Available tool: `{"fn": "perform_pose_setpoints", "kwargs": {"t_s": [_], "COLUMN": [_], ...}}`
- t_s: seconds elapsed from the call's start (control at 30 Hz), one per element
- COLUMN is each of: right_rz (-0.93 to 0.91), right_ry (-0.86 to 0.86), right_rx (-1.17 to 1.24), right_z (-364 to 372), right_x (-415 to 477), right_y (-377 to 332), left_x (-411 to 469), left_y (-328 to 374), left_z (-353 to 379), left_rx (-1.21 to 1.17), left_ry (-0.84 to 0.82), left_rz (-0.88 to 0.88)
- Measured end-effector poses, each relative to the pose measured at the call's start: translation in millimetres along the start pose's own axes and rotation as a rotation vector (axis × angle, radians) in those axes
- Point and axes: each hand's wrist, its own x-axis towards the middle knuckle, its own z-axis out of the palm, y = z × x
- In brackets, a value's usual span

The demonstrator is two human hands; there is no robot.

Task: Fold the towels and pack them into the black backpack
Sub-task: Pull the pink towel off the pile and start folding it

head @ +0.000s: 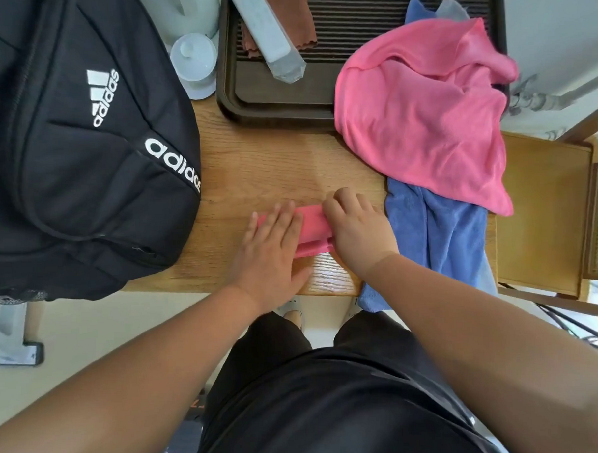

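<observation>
Pressing folded pink towel (313, 231) flat on table (271, 166) beside backpack (75, 150); left hand (274, 248) lying open on it, right hand (359, 230) curled, pinching its edge; risking folds springing loose on lifting one-handed.

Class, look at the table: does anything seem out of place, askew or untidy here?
Yes. The blue towel hangs over the table's near edge, and the unfolded pink towel sprawls crumpled across it and the dark tray. Nothing looks spilled or damaged.
</observation>
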Motion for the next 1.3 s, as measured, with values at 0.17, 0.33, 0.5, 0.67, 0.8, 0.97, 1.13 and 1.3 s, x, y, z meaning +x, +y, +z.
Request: {"fn": "perform_pose_setpoints", "kwargs": {"t_s": [0.17, 0.33, 0.5, 0.67, 0.8, 0.97, 1.13, 1.3], "right_rz": [-0.062, -0.127, -0.122, -0.093, -0.089, -0.084, -0.093, -0.065], "right_ry": [-0.147, -0.081, -0.191, -0.24, -0.273, -0.315, -0.225, -0.301], "right_rx": [-0.09, -0.063, -0.123, -0.134, -0.108, -0.071, 0.007, 0.204], "right_z": [11, -4, 8, 29, 22, 14, -8, -41], "right_x": [-41, -39, -12, -20, -16, -13, -4, 4], "right_y": [16, 9, -8, 0, -1, -2, 4, 12], "left_x": [-15, -20, -21, -19, 4, 34, 35, 27], "left_y": [11, 9, 5, -7, -2, 3, 8, 21], "left_z": [35, 43, 40, 35, 13, 5, -11, -41], "left_rx": [0.008, 0.07, 0.087, -0.096, -0.176, -0.178, -0.202, -0.402], "left_ry": [-0.016, -0.059, -0.142, -0.052, 0.042, -0.154, -0.025, -0.1], "left_rz": [0.017, 0.066, 0.095, 0.115, -0.017, -0.196, -0.24, -0.302]}}
